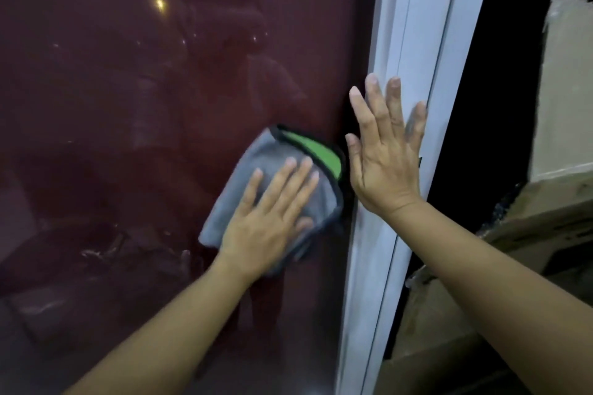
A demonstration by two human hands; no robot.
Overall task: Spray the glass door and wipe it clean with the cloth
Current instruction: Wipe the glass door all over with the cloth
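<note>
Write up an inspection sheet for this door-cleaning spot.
Surface: dark reflective glass door, faint smears low down.
Job's things: grey microfibre cloth with green inner face and black edging flat on the glass; spray bottle, nothing seen.
Clutter: brown cardboard boxes at right.
Hands: left hand presses the cloth with straight fingers; right hand flat against the white door frame.
Cables: nothing seen.
Surroundings: dark.

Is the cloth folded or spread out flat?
Folded. The cloth shows doubled layers: its green inner face peeks out between black-trimmed edges, under the flat left hand.
</note>
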